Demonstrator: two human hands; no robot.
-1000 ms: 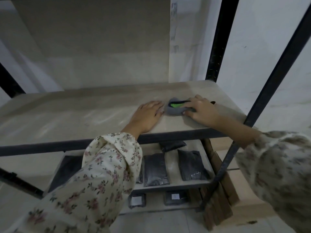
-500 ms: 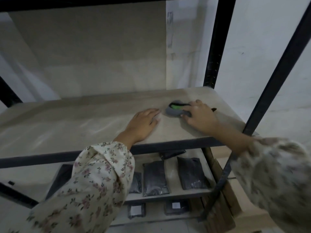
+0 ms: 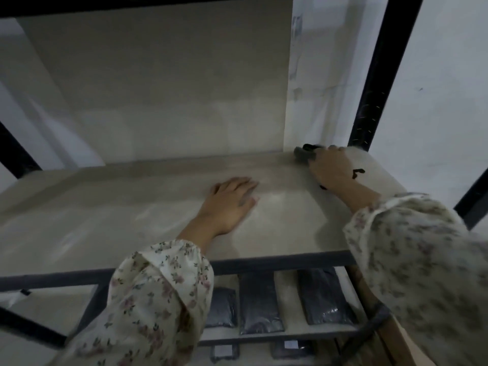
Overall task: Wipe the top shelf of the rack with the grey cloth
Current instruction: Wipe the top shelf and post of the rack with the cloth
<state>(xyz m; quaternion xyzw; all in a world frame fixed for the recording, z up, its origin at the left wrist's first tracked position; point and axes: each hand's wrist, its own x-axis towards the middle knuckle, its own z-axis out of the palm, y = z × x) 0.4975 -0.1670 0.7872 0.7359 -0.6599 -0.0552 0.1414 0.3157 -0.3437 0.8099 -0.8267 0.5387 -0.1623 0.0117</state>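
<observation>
I look down from head height onto the top shelf (image 3: 118,207), a pale, dusty board in a black metal rack (image 3: 375,75), running lengthwise from left to right across my view.

My right hand (image 3: 332,170) is stretched to the far right corner of the shelf, beside the rear right post. It presses down on the grey cloth (image 3: 303,153), fingers curled over it; only a bunched dark edge of the cloth shows past the fingertips, on the side toward the back wall. A small black mark sits on the back of this hand (I cannot tell what it is).

My left hand (image 3: 229,202) lies flat and open on the board near the middle, palm down, fingers spread and pointing to the far right. It holds nothing. The two hands are well apart, the left nearer to me and further left than the right.

The relation that matters: the cloth is already under the right hand, at the shelf's far right end, so nearly all the unwiped board lies to its left and toward me. I judge the next stroke should run leftward along the shelf's long axis, and the resting left hand sits close to that path.

On lower shelves I see dark flat packets (image 3: 260,305), blurred.
</observation>
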